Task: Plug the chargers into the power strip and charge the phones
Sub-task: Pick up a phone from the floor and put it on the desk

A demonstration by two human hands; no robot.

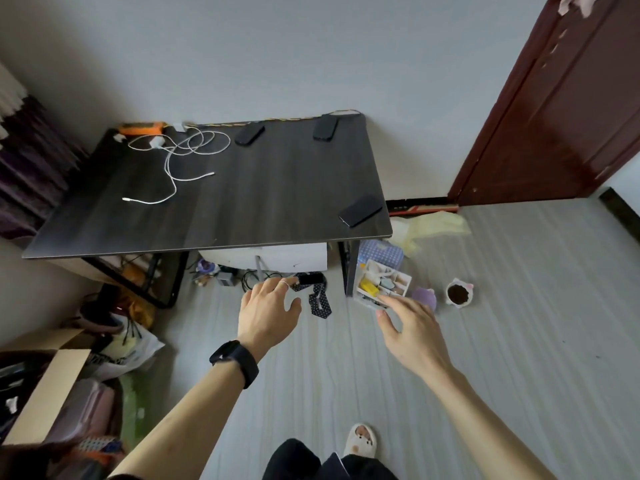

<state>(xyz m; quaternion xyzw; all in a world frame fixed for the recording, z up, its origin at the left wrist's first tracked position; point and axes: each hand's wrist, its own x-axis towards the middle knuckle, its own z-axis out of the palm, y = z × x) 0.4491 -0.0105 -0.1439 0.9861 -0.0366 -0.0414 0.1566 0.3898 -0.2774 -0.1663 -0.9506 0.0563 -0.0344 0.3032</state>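
Held out toward desk (242,206): left hand (268,311) and right hand (412,332), fingers spread, empty; well beyond fingertips, chargers (156,143) beside power strip (142,128) at desk's far-left corner, phones (360,211) at its far and right edges.

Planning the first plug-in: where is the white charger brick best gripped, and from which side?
Probably pinch the white charger brick by its bare sides, coming from above: it lies flat on the table near the orange power strip, and its cable leaves toward the right, so that end is crowded.
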